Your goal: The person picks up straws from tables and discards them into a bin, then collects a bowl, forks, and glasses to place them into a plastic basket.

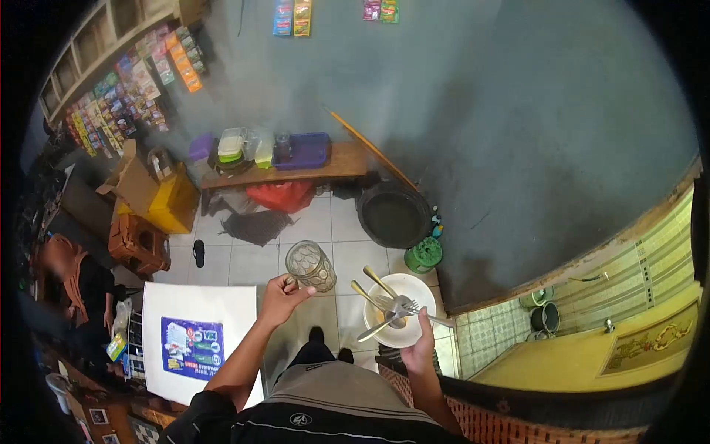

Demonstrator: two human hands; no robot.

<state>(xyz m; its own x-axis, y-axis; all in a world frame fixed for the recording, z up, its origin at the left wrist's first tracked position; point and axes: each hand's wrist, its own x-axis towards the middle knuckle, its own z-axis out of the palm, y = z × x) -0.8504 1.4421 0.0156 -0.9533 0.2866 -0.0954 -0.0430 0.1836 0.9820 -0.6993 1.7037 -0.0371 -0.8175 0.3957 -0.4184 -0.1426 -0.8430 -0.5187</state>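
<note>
My left hand is closed at the side of a clear glass mug with a dimpled pattern, held up over the tiled floor. Its grip seems to be at the handle, though the fingers partly hide that side. In my right hand is a white bowl, thumb over the rim and fingers beneath. Several forks and spoons lie crossed inside it, some with gold-coloured handles jutting past the rim. The thumb rests close to a fork's tines.
A white-topped table stands at my left. Ahead, a wooden bench carries a blue tray and plastic containers. A black basin and a green tub sit by the wall. Another person is at far left.
</note>
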